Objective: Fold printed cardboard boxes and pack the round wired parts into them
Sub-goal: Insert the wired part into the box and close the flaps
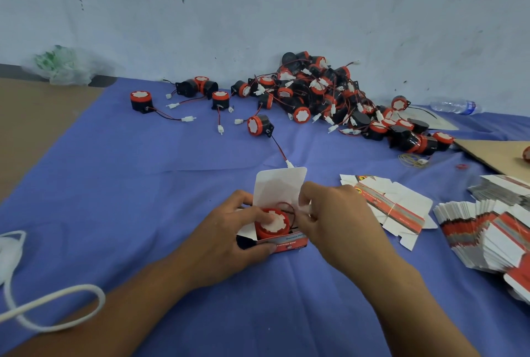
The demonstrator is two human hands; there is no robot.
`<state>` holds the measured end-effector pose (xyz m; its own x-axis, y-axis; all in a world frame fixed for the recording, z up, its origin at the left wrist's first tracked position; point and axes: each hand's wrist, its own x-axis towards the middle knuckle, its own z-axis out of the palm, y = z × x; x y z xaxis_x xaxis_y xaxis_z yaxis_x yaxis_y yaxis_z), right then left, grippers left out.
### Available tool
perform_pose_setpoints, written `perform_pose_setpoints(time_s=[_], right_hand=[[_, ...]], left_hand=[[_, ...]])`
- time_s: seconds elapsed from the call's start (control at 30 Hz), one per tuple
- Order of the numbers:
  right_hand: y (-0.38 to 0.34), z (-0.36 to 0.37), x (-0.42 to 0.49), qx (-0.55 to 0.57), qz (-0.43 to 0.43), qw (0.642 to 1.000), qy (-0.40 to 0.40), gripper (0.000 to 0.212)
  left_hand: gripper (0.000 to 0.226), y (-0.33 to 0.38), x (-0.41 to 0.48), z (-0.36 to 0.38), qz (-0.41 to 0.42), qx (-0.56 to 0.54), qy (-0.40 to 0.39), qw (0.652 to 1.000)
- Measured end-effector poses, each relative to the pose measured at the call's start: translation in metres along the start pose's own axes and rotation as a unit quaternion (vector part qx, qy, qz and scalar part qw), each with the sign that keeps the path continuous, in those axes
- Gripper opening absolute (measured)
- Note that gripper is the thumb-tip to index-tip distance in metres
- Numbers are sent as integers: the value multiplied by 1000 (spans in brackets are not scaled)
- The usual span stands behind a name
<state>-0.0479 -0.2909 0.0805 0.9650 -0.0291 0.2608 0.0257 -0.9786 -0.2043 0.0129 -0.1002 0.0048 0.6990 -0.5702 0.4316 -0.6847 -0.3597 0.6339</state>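
A small printed cardboard box stands open on the blue cloth, its white lid flap raised. A round red-and-black wired part sits partly inside it. My left hand grips the box from the left, thumb along its front. My right hand pinches the part's white connector and red wire at the box's right side. A big pile of wired parts lies against the wall, with several loose ones in front.
Flat printed box blanks lie right of my hands, with thick stacks at the far right. A brown cardboard sheet, rubber bands, a water bottle, a plastic bag and a white cord surround the cloth.
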Motion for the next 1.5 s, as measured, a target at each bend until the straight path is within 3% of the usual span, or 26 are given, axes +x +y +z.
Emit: perform_pose_setpoints(time_s=[0.23, 0.43, 0.67, 0.8, 0.9, 1.13, 1.3, 1.37, 1.5], right_hand=[[0, -2, 6, -34, 2, 992, -123, 18], [2, -7, 0, -43, -51, 975, -211, 31], [8, -7, 5, 75, 42, 988, -131, 17], [-1, 0, 4, 4, 21, 994, -107, 9], [-3, 4, 3, -60, -11, 992, -109, 18], [-5, -2, 11, -49, -20, 992, -112, 17], [-8, -2, 14, -53, -18, 983, -176, 14], [0, -10, 15, -6, -32, 975, -219, 19], [21, -23, 8, 92, -54, 961, -254, 30]], left_hand=[[41, 0, 0, 1, 12, -8, 5, 1000], [42, 1, -1, 1, 14, -16, 3, 1000], [40, 3, 0, 0, 21, 0, 1, 1000], [41, 4, 0, 0, 18, -1, 0, 1000], [40, 3, 0, 0, 13, -1, -5, 1000], [42, 4, 1, 0, 15, 2, -9, 1000], [62, 3, 1, -4, -2, -30, -18, 999], [71, 5, 0, -5, -56, -50, -13, 997], [87, 6, 0, -3, -82, -84, -9, 993]])
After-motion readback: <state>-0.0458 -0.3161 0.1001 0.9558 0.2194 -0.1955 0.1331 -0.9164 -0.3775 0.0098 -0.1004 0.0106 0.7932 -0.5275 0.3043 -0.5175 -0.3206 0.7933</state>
